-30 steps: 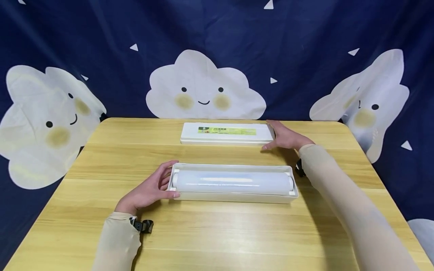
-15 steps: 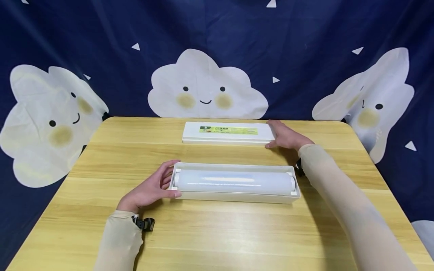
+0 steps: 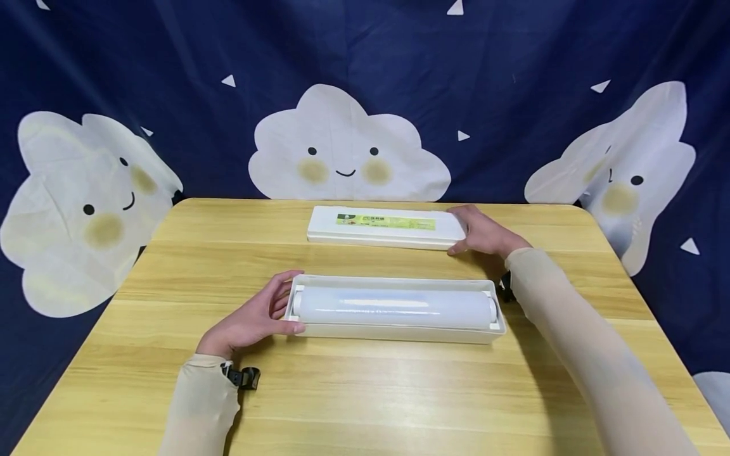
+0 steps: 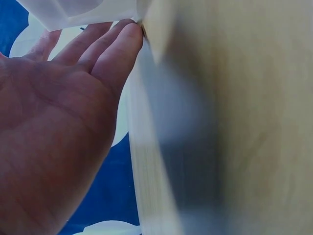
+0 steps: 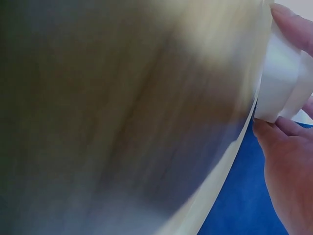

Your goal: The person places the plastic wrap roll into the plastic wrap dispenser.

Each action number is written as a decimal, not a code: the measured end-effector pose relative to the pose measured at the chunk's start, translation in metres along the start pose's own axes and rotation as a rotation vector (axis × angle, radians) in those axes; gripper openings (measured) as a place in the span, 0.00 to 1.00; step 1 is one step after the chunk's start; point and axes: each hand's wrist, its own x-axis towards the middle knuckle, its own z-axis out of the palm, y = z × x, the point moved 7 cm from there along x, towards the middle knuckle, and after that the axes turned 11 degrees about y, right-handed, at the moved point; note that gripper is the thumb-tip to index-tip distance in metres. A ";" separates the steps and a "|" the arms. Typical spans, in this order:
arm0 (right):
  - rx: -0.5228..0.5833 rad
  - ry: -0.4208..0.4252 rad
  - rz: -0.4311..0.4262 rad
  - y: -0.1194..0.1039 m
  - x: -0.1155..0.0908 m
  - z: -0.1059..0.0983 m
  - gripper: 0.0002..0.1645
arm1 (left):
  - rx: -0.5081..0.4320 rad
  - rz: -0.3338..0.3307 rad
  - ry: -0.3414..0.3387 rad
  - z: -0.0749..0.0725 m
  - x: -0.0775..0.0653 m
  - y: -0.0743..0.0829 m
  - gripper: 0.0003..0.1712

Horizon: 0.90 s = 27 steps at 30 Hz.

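Table [image 3: 388, 399], wood-grained, bearing one white box [image 3: 393, 332], uncovered, long side toward the wearer, a clear roll [image 3: 393, 306] lying lengthwise inside, with the left hand [image 3: 248, 320] at its left end, thumb on the near wall, fingers around the far corner, gripping it. Beyond and apart from the box, near the table's far edge: one white lid [image 3: 371, 237] with green label [image 3: 399, 222], its right end pinched between thumb and fingers of the right hand [image 3: 487, 233]; behind, one blue curtain [image 3: 490, 50], cloud-patterned.
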 end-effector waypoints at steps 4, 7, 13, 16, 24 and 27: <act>0.057 0.005 -0.013 -0.003 -0.003 0.000 0.50 | -0.002 0.006 -0.006 0.000 0.000 0.001 0.56; 0.067 0.011 0.010 -0.003 -0.006 -0.001 0.51 | 0.001 0.009 -0.005 0.000 -0.001 0.001 0.56; 0.067 0.025 0.042 -0.001 -0.015 -0.003 0.53 | 0.002 0.005 -0.002 0.000 -0.001 -0.001 0.55; 0.070 0.036 0.049 -0.001 -0.019 -0.004 0.53 | -0.006 0.000 0.000 -0.001 -0.001 -0.002 0.55; 0.045 0.061 0.031 -0.010 -0.029 -0.014 0.55 | -0.008 0.003 -0.001 -0.002 -0.001 -0.002 0.55; 0.027 0.071 0.034 -0.010 -0.034 -0.018 0.55 | -0.009 0.004 -0.005 -0.001 0.000 -0.002 0.55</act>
